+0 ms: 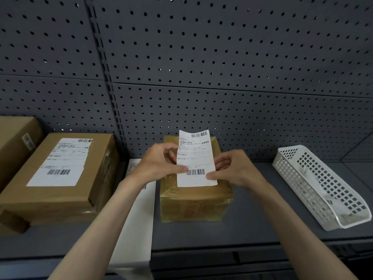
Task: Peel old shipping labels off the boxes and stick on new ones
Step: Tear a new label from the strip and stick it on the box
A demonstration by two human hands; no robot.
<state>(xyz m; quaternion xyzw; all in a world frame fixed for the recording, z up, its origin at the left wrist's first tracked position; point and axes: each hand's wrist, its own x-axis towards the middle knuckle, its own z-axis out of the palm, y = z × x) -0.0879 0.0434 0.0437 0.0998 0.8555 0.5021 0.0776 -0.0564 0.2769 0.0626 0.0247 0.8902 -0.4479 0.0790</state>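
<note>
1. Head view: new label (195, 158) held above small taped box (194, 199), lower edge low over box top, upper end lifted and leaning toward pegboard (201, 57). Contact with box top not resolvable.
2. Left hand (159, 161) pinching label's left edge near lower barcode, thumb on front, fingers (171, 152) curled behind. Right hand (232, 168) pinching right edge, thumb at lower right, other fingers tucked behind sheet. Both closed on label, neither on box.
3. Label: thin paper, very light, floppy; slight curl visible along length. Likely sticky on back if backing is off — cannot tell from here. Prone to creasing, folding onto itself, trapping bubbles.
4. Best hold, as judged: edges only, opposite sides, keeping sheet taut; no touching adhesive face. Tack one short edge first, then smooth down toward other end.
5. Small taped box: wrapped in glossy yellowish tape, probably slick, probably light enough to slide on shelf (252, 223) under a sideways push. Press straight down, or steady with one hand.
6. Larger box (60, 178) at left, label already on top, one more box partly visible beyond. White sheet (139, 219) lying between boxes, under left forearm. White basket (319, 184) at right, well apart.
7. Risk: skewed placement; thin paper tears if re-peeled.
</note>
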